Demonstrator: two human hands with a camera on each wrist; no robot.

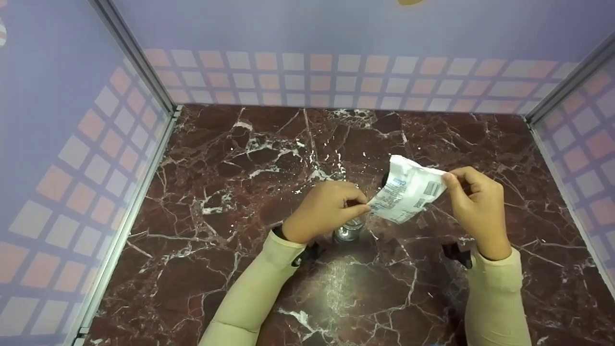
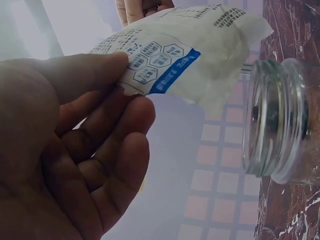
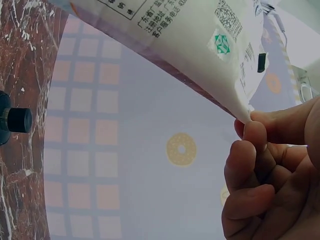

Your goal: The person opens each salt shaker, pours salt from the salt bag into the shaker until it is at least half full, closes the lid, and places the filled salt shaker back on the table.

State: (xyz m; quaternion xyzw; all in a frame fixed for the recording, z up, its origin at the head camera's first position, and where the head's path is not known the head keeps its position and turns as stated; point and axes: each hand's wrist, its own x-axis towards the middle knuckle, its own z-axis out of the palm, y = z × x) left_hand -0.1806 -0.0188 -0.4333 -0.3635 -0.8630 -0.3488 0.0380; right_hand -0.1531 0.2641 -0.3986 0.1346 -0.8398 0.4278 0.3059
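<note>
A white printed packet [image 1: 408, 192] is held tilted above the table between both hands. My left hand [image 1: 326, 209] pinches its lower left corner between thumb and index finger; the other fingers curl loosely in the left wrist view. At the opposite upper corner, my right hand [image 1: 480, 204] pinches the packet's edge with thumb and fingertips. Under the left hand stands a clear glass jar [image 1: 347, 233], partly hidden; its threaded, uncovered mouth [image 2: 260, 120] shows in the left wrist view. Whether the packet holds anything cannot be told.
Behind the packet is a dark bottle with a black cap [image 3: 19, 120], mostly hidden in the head view. Small white specks lie on the marbled brown table [image 1: 192, 269]. Purple panels with tile prints [image 1: 307, 29] enclose the back and sides.
</note>
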